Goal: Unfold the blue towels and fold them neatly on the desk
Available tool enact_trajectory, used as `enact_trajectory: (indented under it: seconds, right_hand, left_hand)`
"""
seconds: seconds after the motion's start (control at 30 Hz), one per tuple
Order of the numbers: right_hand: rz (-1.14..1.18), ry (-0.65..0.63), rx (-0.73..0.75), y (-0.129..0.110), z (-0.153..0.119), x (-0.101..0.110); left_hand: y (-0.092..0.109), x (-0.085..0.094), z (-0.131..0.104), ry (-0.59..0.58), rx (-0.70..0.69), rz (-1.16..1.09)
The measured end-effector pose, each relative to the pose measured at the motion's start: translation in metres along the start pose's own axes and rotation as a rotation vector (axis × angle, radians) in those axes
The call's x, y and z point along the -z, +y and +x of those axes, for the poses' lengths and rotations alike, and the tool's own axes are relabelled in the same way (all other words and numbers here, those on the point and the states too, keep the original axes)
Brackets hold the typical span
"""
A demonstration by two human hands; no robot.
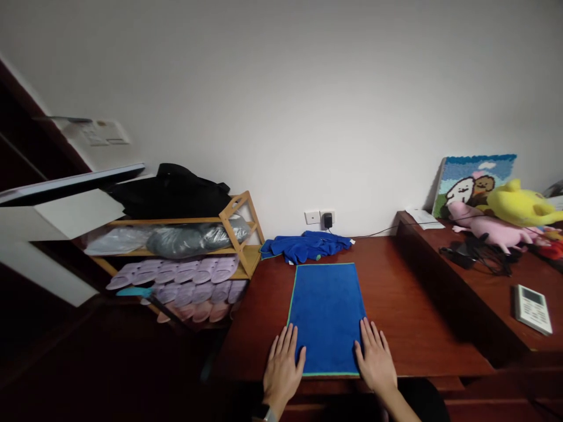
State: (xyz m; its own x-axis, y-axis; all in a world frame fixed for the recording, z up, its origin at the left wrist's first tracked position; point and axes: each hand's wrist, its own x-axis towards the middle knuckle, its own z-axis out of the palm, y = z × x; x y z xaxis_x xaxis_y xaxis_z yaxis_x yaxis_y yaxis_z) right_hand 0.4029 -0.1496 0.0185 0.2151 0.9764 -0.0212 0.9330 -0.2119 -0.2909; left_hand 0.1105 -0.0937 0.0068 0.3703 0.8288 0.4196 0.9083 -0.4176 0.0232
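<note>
Blue cloth (328, 310) with green edging lies flat on brown table (413, 316), short side close to table's near edge. Left hand (281, 363) rests palm-down at cloth's near left edge, fingers straight and almost together, thumb held apart on cloth. Right hand (377, 360) palm-down at near right edge, fingers slightly spread, thumb apart on cloth. Crumpled blue fabric (303, 247) heaped at table's far side, beyond flat cloth. Wooden rack (241, 237) with lilac slippers (193, 271) stands left; white device (533, 309) lies right.
</note>
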Motion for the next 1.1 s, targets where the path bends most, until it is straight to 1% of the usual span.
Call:
enact_trajectory:
  seconds: [0.17,0.23,0.27,0.3,0.37,0.43,0.5,0.6,0.67,0.73,0.83,0.9,1.0,1.1]
  right_hand:
    - [0.105,-0.081,-0.025,0.009,0.005,0.002]
    - [0.155,-0.105,-0.046,0.016,0.016,0.004]
    - [0.171,-0.098,-0.048,0.018,0.024,0.006]
    - [0.18,-0.078,-0.043,0.019,0.035,0.009]
    - [0.181,-0.031,-0.02,0.015,0.064,0.018]
    - [0.164,-0.003,-0.006,0.005,0.1,0.03]
    - [0.13,0.008,-0.016,-0.008,0.14,0.04]
    - [0.065,0.002,-0.043,-0.023,0.194,0.045]
    - [0.032,-0.015,-0.057,-0.024,0.219,0.038]
    - [0.005,-0.017,-0.049,-0.019,0.233,0.024]
    - [-0.02,-0.004,-0.021,-0.01,0.24,0.004]
    - [-0.018,-0.004,-0.024,-0.006,0.241,-0.002]
    - [-0.018,-0.021,-0.032,-0.005,0.242,-0.004]
    - [-0.03,-0.025,-0.024,-0.005,0.242,-0.003]
  left_hand:
    - [-0.007,-0.005,-0.003,-0.05,0.021,-0.017]
    - [-0.011,-0.005,0.002,-0.058,0.033,-0.033]
    - [-0.013,-0.004,0.008,-0.049,0.042,-0.042]
    - [-0.013,-0.003,0.017,-0.038,0.046,-0.055]
    - [-0.007,0.0,0.044,-0.034,0.029,-0.104]
    - [0.006,0.001,0.079,-0.076,-0.026,-0.178]
    - [0.025,-0.004,0.116,-0.143,-0.077,-0.234]
    - [0.054,-0.024,0.163,-0.206,-0.091,-0.267]
    - [0.068,-0.043,0.185,-0.197,-0.086,-0.286]
    - [0.077,-0.062,0.203,-0.165,-0.093,-0.303]
    - [0.084,-0.083,0.229,-0.125,-0.097,-0.3]
    - [0.089,-0.094,0.248,-0.12,-0.1,-0.291]
    - [0.1,-0.109,0.271,-0.13,-0.112,-0.286]
    - [0.11,-0.122,0.281,-0.186,-0.109,-0.292]
